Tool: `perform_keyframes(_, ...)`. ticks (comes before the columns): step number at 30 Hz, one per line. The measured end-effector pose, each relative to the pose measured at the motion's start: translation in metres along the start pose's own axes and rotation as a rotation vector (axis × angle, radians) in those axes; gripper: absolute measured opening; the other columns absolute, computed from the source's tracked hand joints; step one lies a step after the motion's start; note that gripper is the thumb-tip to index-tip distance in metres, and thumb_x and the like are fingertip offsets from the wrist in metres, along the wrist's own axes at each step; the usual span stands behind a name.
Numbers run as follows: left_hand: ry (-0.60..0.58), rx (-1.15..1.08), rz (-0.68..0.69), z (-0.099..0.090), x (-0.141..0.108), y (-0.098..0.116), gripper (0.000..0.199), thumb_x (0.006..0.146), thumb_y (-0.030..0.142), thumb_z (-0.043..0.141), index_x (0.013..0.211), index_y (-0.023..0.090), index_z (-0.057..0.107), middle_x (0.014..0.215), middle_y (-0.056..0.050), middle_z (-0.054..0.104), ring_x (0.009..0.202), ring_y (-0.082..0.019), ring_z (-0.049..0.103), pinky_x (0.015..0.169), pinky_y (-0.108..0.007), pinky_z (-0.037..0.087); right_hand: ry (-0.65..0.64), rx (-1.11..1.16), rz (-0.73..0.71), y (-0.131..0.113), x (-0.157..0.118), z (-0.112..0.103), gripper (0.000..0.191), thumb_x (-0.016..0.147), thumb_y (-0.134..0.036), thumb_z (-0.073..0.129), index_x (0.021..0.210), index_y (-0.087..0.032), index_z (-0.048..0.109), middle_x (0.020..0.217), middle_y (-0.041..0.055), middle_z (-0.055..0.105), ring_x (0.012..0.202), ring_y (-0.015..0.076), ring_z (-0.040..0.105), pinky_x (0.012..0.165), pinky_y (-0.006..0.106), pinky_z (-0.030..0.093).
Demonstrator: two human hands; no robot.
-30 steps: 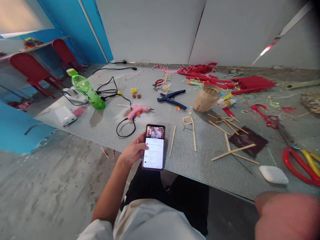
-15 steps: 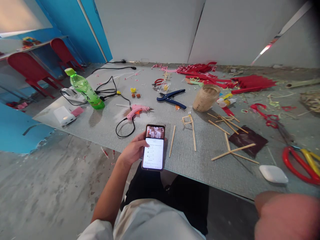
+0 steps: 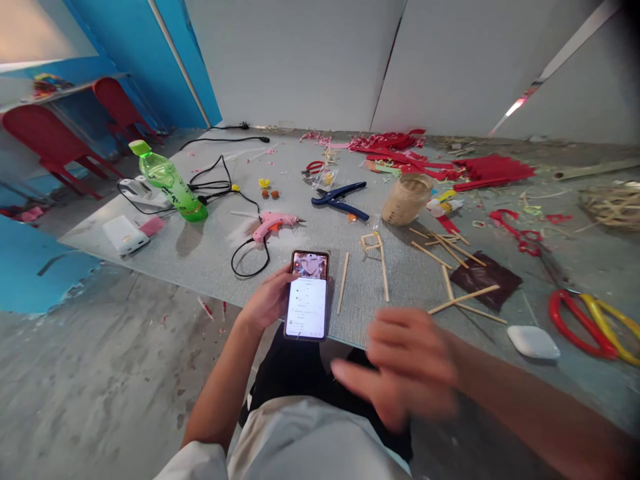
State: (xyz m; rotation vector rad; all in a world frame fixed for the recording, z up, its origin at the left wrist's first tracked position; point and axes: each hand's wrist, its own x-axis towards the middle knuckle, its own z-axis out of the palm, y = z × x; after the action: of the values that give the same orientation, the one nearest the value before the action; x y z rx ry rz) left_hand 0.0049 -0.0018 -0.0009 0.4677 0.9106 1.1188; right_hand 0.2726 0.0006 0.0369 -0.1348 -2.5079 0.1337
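Observation:
My left hand [image 3: 267, 300] holds a smartphone [image 3: 307, 296] at the table's near edge, its lit screen facing up, thumb on the screen. My right hand [image 3: 405, 363] hovers blurred above my lap, just right of the phone, fingers spread and holding nothing. Beside the phone lie thin wooden sticks [image 3: 343, 283] and a small stick frame [image 3: 377, 253]. A pink glue gun [image 3: 274, 223] with a black cord lies just beyond the phone.
On the grey table [image 3: 210, 253]: a green bottle [image 3: 169, 181], white power bank [image 3: 125, 235], blue pliers [image 3: 339, 198], a woven jar [image 3: 407, 199], red paper strips [image 3: 450, 167], red scissors [image 3: 520, 230], red-yellow shears [image 3: 590, 320], a white case [image 3: 533, 341]. Red chairs [image 3: 40, 143] stand far left.
My right hand has swung in from the lower right corner toward the phone. The image at the top of the phone's screen has changed. My left hand stays put.

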Motion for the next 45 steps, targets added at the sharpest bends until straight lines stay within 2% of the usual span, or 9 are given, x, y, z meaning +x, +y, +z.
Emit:
perform_keyframes(3,0.008,-0.012,0.012,0.0,0.0,0.0,0.035,0.077,0.017,0.076,0.111,0.014,0.07,0.098,-0.007,0.076,0.082,-0.02,0.071,0.074,-0.028,0.054,0.109,-0.058,-0.074,0.031,0.011,0.031,0.034,0.097,-0.015,0.051,0.129,-0.018,0.061,0.075,0.0004,0.061,0.068,0.0173,0.052,0.061,0.032,0.046)
perform_keyframes(6,0.039,-0.005,0.003,-0.001,0.001,0.0,0.031,0.078,0.017,0.075,0.108,0.014,0.07,0.093,-0.005,0.075,0.076,-0.018,0.069,0.07,-0.027,0.052,0.111,-0.059,-0.009,0.048,0.016,0.055,0.036,0.094,-0.017,0.051,0.129,-0.016,0.06,0.11,0.0112,0.066,0.103,0.0234,0.06,0.087,0.038,0.054)
perform_keyframes(10,0.035,-0.015,0.003,-0.002,0.002,0.0,0.033,0.076,0.017,0.074,0.108,0.014,0.069,0.094,-0.006,0.075,0.077,-0.018,0.068,0.071,-0.028,0.052,-0.031,-0.023,0.027,0.047,0.016,0.059,0.04,0.095,-0.025,0.055,0.134,-0.021,0.061,0.145,0.0163,0.051,0.135,0.031,0.046,0.108,0.048,0.046)
perform_keyframes(15,-0.05,0.011,0.017,-0.005,0.003,-0.001,0.044,0.072,0.015,0.07,0.115,0.014,0.069,0.101,-0.007,0.075,0.083,-0.018,0.068,0.073,-0.027,0.052,-0.102,-0.004,0.088,0.044,0.015,0.057,0.041,0.095,-0.025,0.057,0.135,-0.024,0.064,0.163,0.0162,0.034,0.145,0.0356,0.036,0.112,0.053,0.04)
perform_keyframes(21,-0.07,-0.003,-0.012,-0.008,0.003,0.001,0.047,0.071,0.012,0.066,0.117,0.016,0.069,0.099,-0.005,0.075,0.083,-0.018,0.068,0.074,-0.027,0.052,-0.095,0.01,0.094,0.046,0.013,0.059,0.04,0.095,-0.025,0.056,0.135,-0.025,0.064,0.168,0.0145,0.026,0.151,0.0354,0.029,0.115,0.055,0.037)
perform_keyframes(28,-0.078,0.013,-0.022,-0.007,0.002,0.001,0.053,0.065,0.006,0.064,0.116,0.015,0.068,0.106,-0.006,0.076,0.086,-0.02,0.07,0.075,-0.029,0.055,0.096,0.053,0.166,0.05,0.007,0.06,0.033,0.092,-0.019,0.051,0.121,-0.022,0.067,0.154,0.0135,0.043,0.14,0.0312,0.04,0.114,0.054,0.039)
perform_keyframes(35,-0.065,0.036,0.003,-0.007,0.003,0.0,0.053,0.063,0.007,0.064,0.115,0.015,0.069,0.102,-0.006,0.075,0.081,-0.018,0.067,0.07,-0.027,0.054,0.019,0.125,0.114,0.047,0.008,0.058,0.032,0.091,-0.024,0.055,0.117,-0.022,0.074,0.156,0.0127,0.043,0.142,0.033,0.04,0.112,0.055,0.041)
perform_keyframes(41,-0.079,0.037,-0.001,-0.004,0.002,0.0,0.055,0.063,0.007,0.062,0.117,0.015,0.068,0.109,-0.008,0.074,0.09,-0.021,0.069,0.079,-0.03,0.054,0.072,-0.005,0.286,0.048,0.007,0.06,0.032,0.095,-0.022,0.053,0.118,-0.022,0.075,0.157,0.0111,0.044,0.14,0.0339,0.041,0.115,0.058,0.04)
perform_keyframes(45,-0.09,0.031,0.008,-0.005,0.002,-0.001,0.055,0.063,0.007,0.062,0.117,0.014,0.067,0.109,-0.009,0.074,0.092,-0.022,0.069,0.081,-0.03,0.054,0.072,-0.016,0.299,0.049,0.007,0.06,0.03,0.096,-0.024,0.054,0.117,-0.022,0.074,0.154,0.0115,0.046,0.139,0.0334,0.042,0.115,0.058,0.041)
